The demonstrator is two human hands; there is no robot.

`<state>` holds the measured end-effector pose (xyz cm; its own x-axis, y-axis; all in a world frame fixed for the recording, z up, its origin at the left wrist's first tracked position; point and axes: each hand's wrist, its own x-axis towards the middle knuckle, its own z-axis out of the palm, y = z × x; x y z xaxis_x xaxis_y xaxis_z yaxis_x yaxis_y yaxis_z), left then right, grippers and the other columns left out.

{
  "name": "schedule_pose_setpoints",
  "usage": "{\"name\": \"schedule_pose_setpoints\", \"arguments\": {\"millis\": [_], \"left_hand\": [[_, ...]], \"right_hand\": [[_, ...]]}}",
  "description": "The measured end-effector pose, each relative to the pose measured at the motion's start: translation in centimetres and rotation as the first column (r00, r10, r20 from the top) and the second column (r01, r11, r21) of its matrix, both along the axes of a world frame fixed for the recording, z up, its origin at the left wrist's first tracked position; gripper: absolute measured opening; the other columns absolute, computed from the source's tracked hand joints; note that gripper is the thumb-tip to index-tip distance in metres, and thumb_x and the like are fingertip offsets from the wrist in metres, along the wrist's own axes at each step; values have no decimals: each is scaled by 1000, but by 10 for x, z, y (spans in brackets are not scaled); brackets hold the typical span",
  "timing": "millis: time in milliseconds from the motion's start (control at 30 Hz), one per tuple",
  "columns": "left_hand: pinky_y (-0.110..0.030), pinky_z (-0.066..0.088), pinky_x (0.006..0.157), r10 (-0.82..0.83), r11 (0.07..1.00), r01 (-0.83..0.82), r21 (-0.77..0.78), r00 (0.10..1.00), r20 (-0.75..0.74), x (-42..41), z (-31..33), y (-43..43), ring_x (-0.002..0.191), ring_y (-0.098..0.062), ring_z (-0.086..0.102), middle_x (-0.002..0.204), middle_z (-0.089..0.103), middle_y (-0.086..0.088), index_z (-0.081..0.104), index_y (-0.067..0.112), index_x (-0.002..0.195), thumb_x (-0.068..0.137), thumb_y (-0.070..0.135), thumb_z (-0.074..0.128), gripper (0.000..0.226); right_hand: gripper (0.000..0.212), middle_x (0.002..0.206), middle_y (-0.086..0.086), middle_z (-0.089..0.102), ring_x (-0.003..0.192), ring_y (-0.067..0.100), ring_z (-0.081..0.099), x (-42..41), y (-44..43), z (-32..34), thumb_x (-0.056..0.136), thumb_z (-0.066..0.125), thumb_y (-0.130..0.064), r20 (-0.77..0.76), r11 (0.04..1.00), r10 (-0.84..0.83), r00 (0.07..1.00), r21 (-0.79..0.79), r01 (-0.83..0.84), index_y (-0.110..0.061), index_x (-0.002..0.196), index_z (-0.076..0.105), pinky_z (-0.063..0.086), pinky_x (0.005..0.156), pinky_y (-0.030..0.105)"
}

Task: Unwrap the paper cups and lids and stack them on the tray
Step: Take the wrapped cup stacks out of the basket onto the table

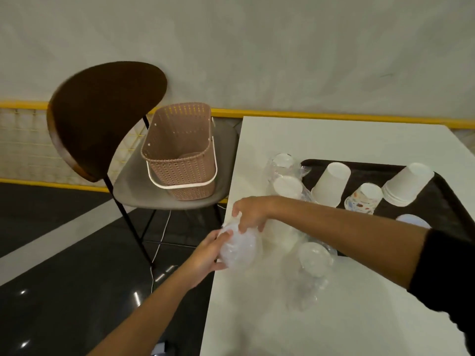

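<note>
At the table's left edge both hands hold a crumpled clear plastic wrapper point(240, 249). My left hand point(208, 255) grips it from below and my right hand point(250, 214) pinches its top. A black tray point(442, 201) at the right carries upturned cups: a plain white cup point(331, 183), a printed cup point(363, 197) and a white cup stack point(408, 183). A white lid point(412, 220) shows behind my right forearm. Wrapped cups point(284, 176) stand left of the tray. A wrapped sleeve of clear lids point(312, 268) lies on the table near me.
The white table point(334, 140) has bare surface at the back and front. A dark-backed chair point(108, 119) stands left of it with a pink woven basket point(180, 152) on its seat. Dark glossy floor lies below.
</note>
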<state>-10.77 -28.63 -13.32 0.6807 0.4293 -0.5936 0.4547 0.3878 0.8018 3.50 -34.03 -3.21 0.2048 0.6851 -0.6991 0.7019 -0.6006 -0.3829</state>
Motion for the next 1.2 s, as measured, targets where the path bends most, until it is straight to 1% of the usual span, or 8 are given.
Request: {"name": "schedule_pose_setpoints", "arguments": {"millis": [133,267,367,533,733,967,1100,1200], "left_hand": [[-36,46,97,-51,986,59,155,997,-54,4,-17,-12,105,-17,60,117,62,-4,51,18,125,91,42,51,41],[-21,44,70,-43,938,84,337,991,-128,11,-21,-18,90,-11,57,110,60,-5,54,18,120,93,33,51,32],[-20,44,68,-38,934,71,350,994,-100,14,-22,-18,89,-13,56,110,57,-7,54,16,120,90,31,55,33],[-17,42,63,-74,922,105,373,993,-97,19,-15,-17,90,-12,52,103,51,2,53,19,120,90,32,56,33],[-32,48,87,-69,939,102,329,992,-110,18,-13,-16,104,-18,53,108,54,0,51,23,123,88,36,58,38],[-41,47,96,-22,931,57,359,995,-102,10,-16,-16,108,-22,54,105,56,1,49,25,125,85,39,61,43],[-45,45,100,-3,924,42,379,995,-101,4,-16,-16,111,-24,54,112,57,-1,49,26,123,84,41,62,44],[-39,44,100,15,921,19,390,996,-83,1,-12,-17,113,-22,53,119,57,-2,49,25,124,85,39,61,44]], "right_hand": [[49,136,16,43,113,36,55,-5,-1,-20,91,53,-9,98,996,59,993,-69,-53,-3,137,37,53,89,35],[42,136,15,45,116,33,55,-1,-3,-25,93,47,-4,167,992,104,980,-86,-91,-2,134,42,50,94,34],[41,138,17,45,122,33,50,0,-7,-17,93,40,-4,245,994,106,964,-33,-101,1,134,42,44,100,34],[44,140,12,42,124,27,45,6,-22,4,95,39,-4,255,990,38,966,122,-71,-7,139,37,40,89,27],[38,133,5,49,110,21,52,13,-34,18,92,49,-4,124,946,-85,989,321,41,-18,127,50,41,65,14],[29,108,3,56,78,14,51,14,-45,32,92,51,-5,34,883,-130,991,459,100,-15,118,58,41,62,13],[28,100,0,54,79,14,53,16,-51,38,91,52,-6,2,861,-165,986,488,143,-16,117,59,42,63,13],[26,101,1,56,81,14,54,17,-57,40,91,53,-8,-18,850,-178,984,501,162,-17,115,59,44,63,14]]}}
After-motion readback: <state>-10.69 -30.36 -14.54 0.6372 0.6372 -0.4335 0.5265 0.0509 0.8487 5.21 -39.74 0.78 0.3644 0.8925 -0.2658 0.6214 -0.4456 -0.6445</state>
